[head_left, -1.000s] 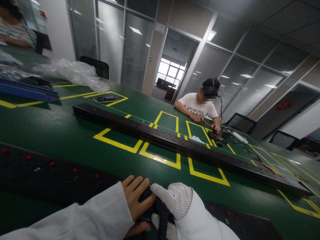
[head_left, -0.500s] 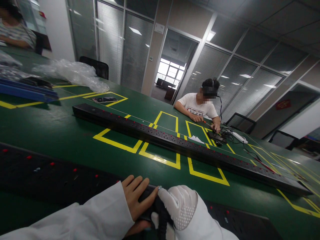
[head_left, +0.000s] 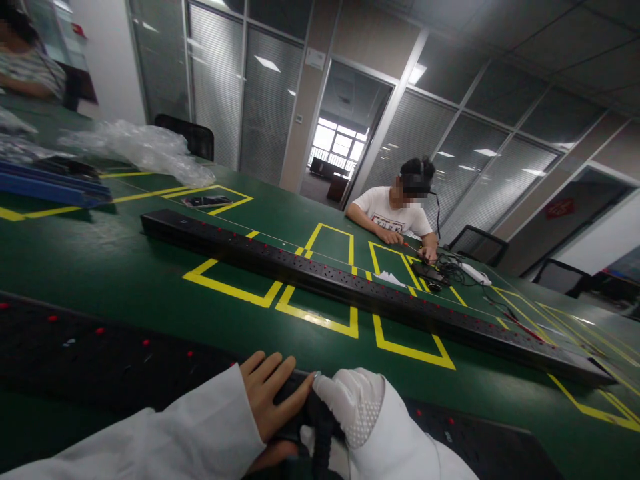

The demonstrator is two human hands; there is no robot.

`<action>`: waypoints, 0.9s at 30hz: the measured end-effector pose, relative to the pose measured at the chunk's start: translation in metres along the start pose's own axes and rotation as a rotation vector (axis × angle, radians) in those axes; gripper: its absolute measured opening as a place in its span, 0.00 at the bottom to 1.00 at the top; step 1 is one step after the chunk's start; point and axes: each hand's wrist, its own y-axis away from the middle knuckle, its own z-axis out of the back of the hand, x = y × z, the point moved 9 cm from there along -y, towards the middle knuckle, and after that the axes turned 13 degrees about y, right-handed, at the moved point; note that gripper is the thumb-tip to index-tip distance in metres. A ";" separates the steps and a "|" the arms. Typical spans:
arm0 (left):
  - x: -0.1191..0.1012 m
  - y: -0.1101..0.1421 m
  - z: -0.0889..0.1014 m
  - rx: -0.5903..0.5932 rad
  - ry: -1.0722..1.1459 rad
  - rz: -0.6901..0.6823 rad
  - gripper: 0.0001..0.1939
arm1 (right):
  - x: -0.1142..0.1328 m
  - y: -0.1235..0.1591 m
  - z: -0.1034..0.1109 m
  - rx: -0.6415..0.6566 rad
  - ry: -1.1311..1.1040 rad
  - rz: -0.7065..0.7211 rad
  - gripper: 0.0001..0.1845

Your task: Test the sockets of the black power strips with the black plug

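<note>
A long black power strip [head_left: 145,367] with red switches lies across the near side of the green table, partly hidden by my hands and sleeves. My bare left hand [head_left: 270,393] rests over it, fingers close together and reaching the far edge. Its thumb points right, meeting the fingertips of my right hand [head_left: 353,403] at a small shiny bit. That right hand wears a white dotted glove and is closed around a black ribbed piece [head_left: 323,433], whose kind I cannot make out. What lies under both palms is hidden.
A second black power strip [head_left: 330,273] crosses the table farther off, over yellow tape outlines [head_left: 320,321]. A phone [head_left: 207,201], plastic wrap [head_left: 145,150] and a blue rail [head_left: 55,185] lie to the left. Across sits a person [head_left: 395,213] near cables [head_left: 453,270]; another sits far left.
The whole view has shifted slightly left. Both hands keep nearly the same place and grip on the near power strip.
</note>
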 end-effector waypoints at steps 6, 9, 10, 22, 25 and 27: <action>-0.001 -0.001 0.003 -0.006 0.004 -0.021 0.38 | 0.000 -0.008 0.021 0.039 -0.069 0.027 0.17; -0.002 -0.002 0.002 0.011 0.000 -0.020 0.39 | 0.001 -0.009 0.024 0.051 -0.084 0.029 0.17; -0.002 -0.002 0.001 0.022 -0.009 -0.013 0.40 | 0.001 -0.009 0.024 0.054 -0.084 0.027 0.17; -0.003 -0.004 0.008 0.029 0.007 0.004 0.35 | 0.001 -0.009 0.027 0.027 -0.089 0.015 0.17; -0.003 -0.004 0.009 0.013 0.009 -0.005 0.33 | 0.002 -0.008 0.027 0.011 -0.074 0.018 0.17; -0.003 -0.003 0.009 0.007 0.009 -0.007 0.34 | 0.002 -0.006 0.028 -0.001 -0.054 0.028 0.18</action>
